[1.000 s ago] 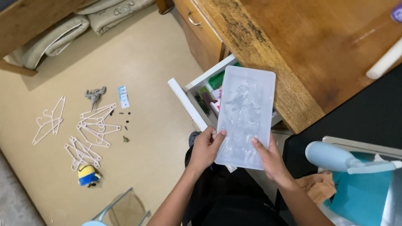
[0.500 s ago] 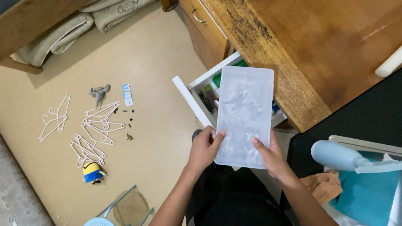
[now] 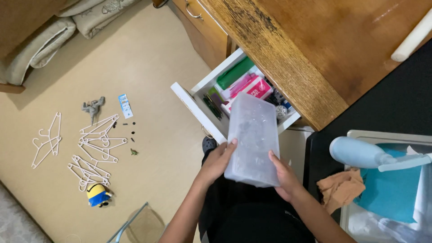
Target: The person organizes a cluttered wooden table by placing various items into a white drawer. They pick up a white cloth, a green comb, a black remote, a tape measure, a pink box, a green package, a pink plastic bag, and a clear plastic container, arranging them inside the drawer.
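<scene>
Both my hands hold a clear plastic box (image 3: 252, 137) over my lap, tilted with its far end toward an open white drawer (image 3: 198, 105). My left hand (image 3: 217, 162) grips the box's left near edge. My right hand (image 3: 283, 174) supports its right near corner from below. The drawer sticks out from under a wooden desk (image 3: 324, 49) and holds a green case (image 3: 234, 72), pink packets (image 3: 252, 86) and other small items.
On the beige floor to the left lie several white hangers (image 3: 92, 144), a small grey figure (image 3: 92, 107), a blue card (image 3: 125, 105) and a yellow-and-blue toy (image 3: 98, 194). A light blue bottle (image 3: 360, 153) and teal cloth (image 3: 396, 189) sit in a white bin at right.
The box has dropped lower and tipped from flat-facing to angled away, uncovering the drawer's contents. The view has shifted, showing more of the drawer.
</scene>
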